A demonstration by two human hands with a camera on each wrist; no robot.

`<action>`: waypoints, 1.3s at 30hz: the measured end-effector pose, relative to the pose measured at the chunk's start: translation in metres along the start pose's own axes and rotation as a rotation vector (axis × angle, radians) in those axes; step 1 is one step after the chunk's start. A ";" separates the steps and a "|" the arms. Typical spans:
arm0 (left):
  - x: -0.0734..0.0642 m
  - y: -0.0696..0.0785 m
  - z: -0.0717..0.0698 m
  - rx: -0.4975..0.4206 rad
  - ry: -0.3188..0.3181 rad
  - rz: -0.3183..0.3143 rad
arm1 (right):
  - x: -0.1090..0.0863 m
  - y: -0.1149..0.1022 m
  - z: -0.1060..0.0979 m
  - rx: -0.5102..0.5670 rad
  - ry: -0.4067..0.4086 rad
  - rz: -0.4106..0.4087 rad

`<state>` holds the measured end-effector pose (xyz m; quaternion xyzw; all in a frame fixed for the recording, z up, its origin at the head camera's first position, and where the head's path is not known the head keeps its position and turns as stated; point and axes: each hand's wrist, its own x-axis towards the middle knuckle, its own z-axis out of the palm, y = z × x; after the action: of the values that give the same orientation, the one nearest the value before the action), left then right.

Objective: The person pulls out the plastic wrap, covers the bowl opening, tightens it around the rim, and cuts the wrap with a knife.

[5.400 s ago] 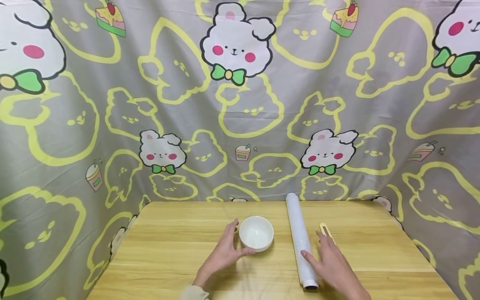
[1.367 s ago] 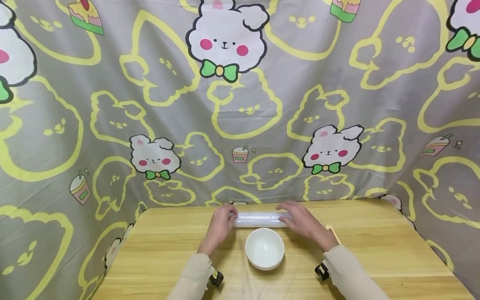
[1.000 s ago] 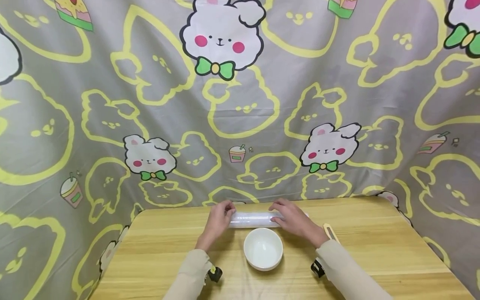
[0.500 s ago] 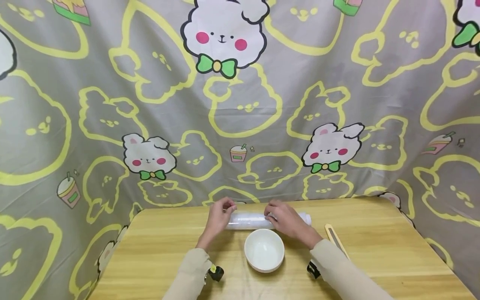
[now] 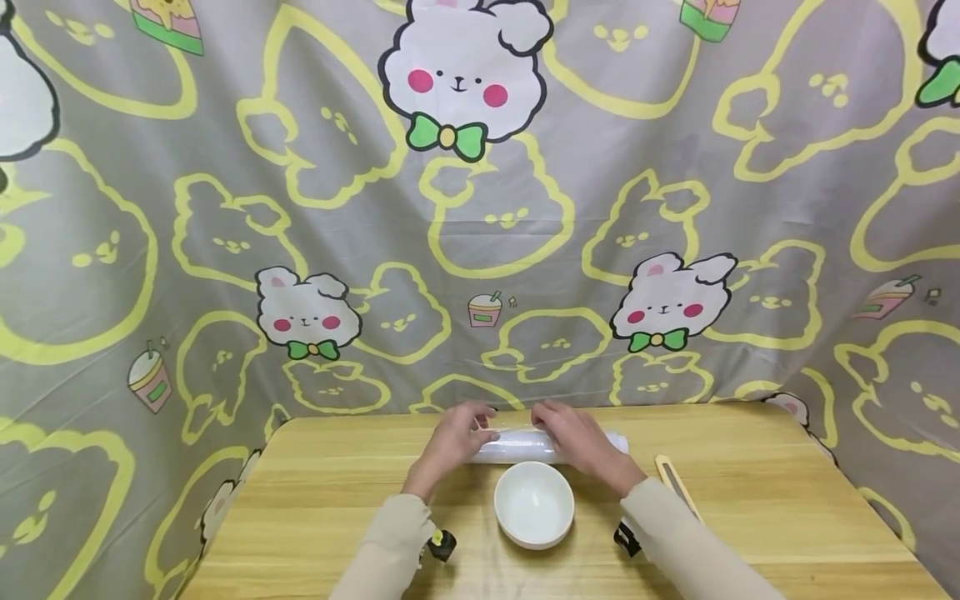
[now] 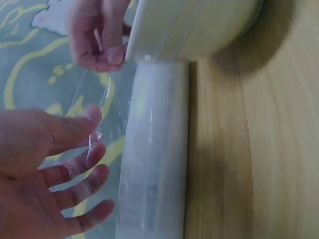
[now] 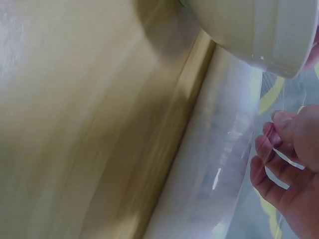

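Observation:
A roll of plastic wrap (image 5: pixel 513 447) lies crosswise on the table behind a white bowl (image 5: pixel 534 505). My left hand (image 5: pixel 459 435) is at the roll's left part. In the left wrist view, its thumb and index finger pinch the edge of a thin clear film (image 6: pixel 93 142), the other fingers spread. My right hand (image 5: pixel 577 437) is over the roll's right part. In the right wrist view, that hand (image 7: pixel 291 164) pinches the film between thumb and fingertips. The film stretches faintly between both hands, just behind the roll. The bowl hides part of the roll in both wrist views.
A yellow utility knife (image 5: pixel 677 487) lies right of the right forearm, partly hidden by the sleeve. The wooden table (image 5: pixel 322 500) ends at a patterned curtain (image 5: pixel 510 250) at the back. Black wrist cameras (image 5: pixel 442 545) hang under both wrists.
The roll was turned from lengthwise beside the bowl to crosswise behind it. Both hands went to the roll; the right hand slid left along it. A film edge is now held between the hands.

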<state>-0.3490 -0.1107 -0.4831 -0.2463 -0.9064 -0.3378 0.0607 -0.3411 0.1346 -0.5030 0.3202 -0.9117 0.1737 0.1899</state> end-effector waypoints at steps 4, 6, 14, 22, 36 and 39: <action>0.003 0.003 0.006 0.086 0.016 -0.007 | -0.005 0.000 0.005 0.063 0.023 0.002; 0.002 0.001 0.009 0.091 0.042 -0.023 | -0.009 0.001 0.008 0.089 0.028 -0.004; 0.001 -0.005 0.014 0.047 0.121 -0.046 | -0.037 0.008 0.008 0.046 0.095 -0.030; 0.002 -0.007 0.014 0.019 0.175 0.003 | -0.031 0.015 -0.001 0.003 0.090 0.014; 0.007 -0.004 0.018 -0.015 0.204 0.053 | -0.055 0.028 -0.021 -0.043 0.070 -0.026; 0.009 -0.003 0.017 -0.021 0.219 0.073 | -0.058 0.031 -0.022 -0.079 0.111 -0.035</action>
<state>-0.3576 -0.0985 -0.4955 -0.2416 -0.8811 -0.3697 0.1691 -0.3138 0.1969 -0.5160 0.3185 -0.9002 0.1517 0.2554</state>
